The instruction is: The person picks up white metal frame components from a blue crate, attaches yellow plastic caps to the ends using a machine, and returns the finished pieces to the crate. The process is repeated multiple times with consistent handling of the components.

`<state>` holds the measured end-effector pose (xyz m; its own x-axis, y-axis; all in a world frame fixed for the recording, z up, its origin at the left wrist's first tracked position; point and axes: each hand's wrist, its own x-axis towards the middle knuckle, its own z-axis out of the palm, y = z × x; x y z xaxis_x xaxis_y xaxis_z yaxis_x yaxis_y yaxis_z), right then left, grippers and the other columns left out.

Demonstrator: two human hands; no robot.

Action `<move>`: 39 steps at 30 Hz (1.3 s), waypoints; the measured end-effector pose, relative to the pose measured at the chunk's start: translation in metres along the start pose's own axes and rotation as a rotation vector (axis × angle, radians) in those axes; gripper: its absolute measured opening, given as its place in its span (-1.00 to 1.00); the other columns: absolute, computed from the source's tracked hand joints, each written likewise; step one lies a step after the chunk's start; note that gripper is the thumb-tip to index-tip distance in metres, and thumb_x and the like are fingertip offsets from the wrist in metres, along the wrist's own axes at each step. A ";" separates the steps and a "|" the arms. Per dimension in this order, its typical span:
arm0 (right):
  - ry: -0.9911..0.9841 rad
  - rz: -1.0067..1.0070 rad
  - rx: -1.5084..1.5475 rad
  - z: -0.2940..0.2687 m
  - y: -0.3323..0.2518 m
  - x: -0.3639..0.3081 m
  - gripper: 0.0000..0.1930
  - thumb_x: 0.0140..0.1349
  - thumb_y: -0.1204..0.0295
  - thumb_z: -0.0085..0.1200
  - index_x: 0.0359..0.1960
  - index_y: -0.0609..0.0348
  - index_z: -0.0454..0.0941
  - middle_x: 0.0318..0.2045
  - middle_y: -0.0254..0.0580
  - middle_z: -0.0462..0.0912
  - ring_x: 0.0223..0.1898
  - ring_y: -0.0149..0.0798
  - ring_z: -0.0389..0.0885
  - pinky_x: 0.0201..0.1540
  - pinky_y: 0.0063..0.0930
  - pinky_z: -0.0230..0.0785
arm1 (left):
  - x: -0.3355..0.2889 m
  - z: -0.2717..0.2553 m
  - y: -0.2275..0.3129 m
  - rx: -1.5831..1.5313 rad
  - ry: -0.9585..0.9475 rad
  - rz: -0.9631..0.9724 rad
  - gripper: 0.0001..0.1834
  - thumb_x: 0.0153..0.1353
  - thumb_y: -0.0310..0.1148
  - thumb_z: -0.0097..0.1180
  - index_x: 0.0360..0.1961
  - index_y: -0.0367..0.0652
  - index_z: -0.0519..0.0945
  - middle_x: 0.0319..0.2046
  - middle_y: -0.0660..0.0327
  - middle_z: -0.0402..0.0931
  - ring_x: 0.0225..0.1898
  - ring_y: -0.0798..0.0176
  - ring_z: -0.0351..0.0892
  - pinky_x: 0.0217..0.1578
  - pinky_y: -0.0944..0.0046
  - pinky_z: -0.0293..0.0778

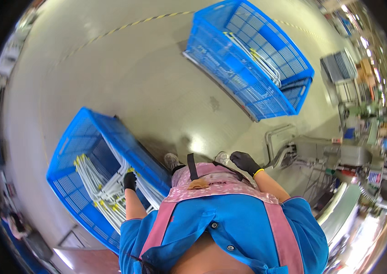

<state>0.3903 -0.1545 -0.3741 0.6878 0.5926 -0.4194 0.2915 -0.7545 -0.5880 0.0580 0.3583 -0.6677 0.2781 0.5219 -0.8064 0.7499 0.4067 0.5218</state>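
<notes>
In the head view, my black-gloved left hand (130, 180) is at the white, yellow-tipped tubes (90, 180) inside a blue plastic mesh crate (68, 146) at ten o'clock; I cannot tell how far it is closed. My black-gloved right hand (244, 163), at one o'clock, is loosely curled, nothing visible in it. A second blue plastic mesh crate (216, 55) stands at twelve, grey metal machinery (355, 155) at three. A yellow-and-black striped line (145, 20) crosses the glossy grey floor (111, 82) toward eleven.

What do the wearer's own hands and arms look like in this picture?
The left hand and right hand wear black gloves. A yellow band edges the right cuff; the left cuff is unclear. Short blue sleeves leave the forearms bare.
</notes>
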 end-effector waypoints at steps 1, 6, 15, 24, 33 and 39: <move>-0.001 0.052 -0.005 -0.002 0.021 -0.012 -0.70 0.22 0.20 -0.10 -0.25 0.15 0.54 -0.29 0.05 0.60 -0.21 0.13 0.55 -0.16 -0.10 0.39 | 0.010 -0.002 0.032 0.219 0.006 0.158 -0.86 0.15 -0.29 -0.02 -0.38 -0.08 0.53 -0.58 0.10 0.49 -0.58 0.08 0.49 -0.63 0.11 0.34; 0.095 0.344 0.061 -0.016 0.154 -0.085 -0.63 0.20 0.14 -0.09 -0.28 0.19 0.58 -0.23 0.04 0.61 -0.14 0.10 0.55 -0.07 -0.18 0.39 | -0.017 0.063 0.178 1.247 0.365 1.131 -0.81 0.10 -0.35 -0.07 -0.51 -0.16 0.56 -0.40 -0.06 0.53 -0.31 -0.14 0.50 -0.31 -0.08 0.41; 0.424 0.832 0.803 -0.037 0.301 -0.180 -0.66 0.18 0.18 0.02 -0.39 0.29 0.55 -0.55 -0.08 0.57 -0.50 -0.25 0.54 -0.41 -0.33 0.39 | -0.168 0.407 0.264 1.305 -0.626 1.055 -0.60 0.24 -0.15 -0.04 -0.07 -0.26 0.50 -0.13 0.02 0.55 -0.11 0.00 0.52 -0.08 0.13 0.43; 0.518 0.696 1.155 -0.127 0.323 -0.100 -0.74 0.18 0.27 0.06 -0.25 0.22 0.54 -0.49 -0.36 0.53 -0.50 -0.44 0.47 -0.43 -0.55 0.35 | -0.229 0.584 0.405 1.547 -0.810 1.029 -0.62 0.23 -0.19 -0.02 -0.07 -0.27 0.49 -0.11 -0.05 0.52 -0.08 -0.07 0.51 -0.06 0.12 0.43; 0.694 0.995 0.324 -0.279 0.455 0.041 -0.29 0.14 0.11 0.13 0.19 0.36 0.22 0.00 0.20 0.48 0.00 0.01 0.49 0.01 -0.24 0.34 | -0.150 0.829 0.556 1.053 -0.906 0.784 -0.67 0.14 -0.23 0.07 -0.14 -0.21 0.53 -0.21 -0.03 0.56 -0.21 -0.05 0.57 -0.20 0.08 0.48; 0.552 1.089 0.414 -0.338 0.503 0.100 -0.30 0.14 0.03 0.09 0.10 0.42 0.26 -0.06 0.31 0.49 -0.02 0.21 0.47 0.01 -0.11 0.32 | -0.026 0.955 0.582 1.502 -0.839 0.972 -0.58 0.11 -0.16 0.13 -0.07 -0.19 0.52 -0.28 0.03 0.60 -0.23 0.00 0.59 -0.23 0.06 0.47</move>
<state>0.8302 -0.5704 -0.4780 0.6514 -0.5391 -0.5339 -0.7486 -0.5711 -0.3367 1.0610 -0.1349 -0.6086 0.6634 -0.4679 -0.5839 -0.1135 -0.8342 0.5396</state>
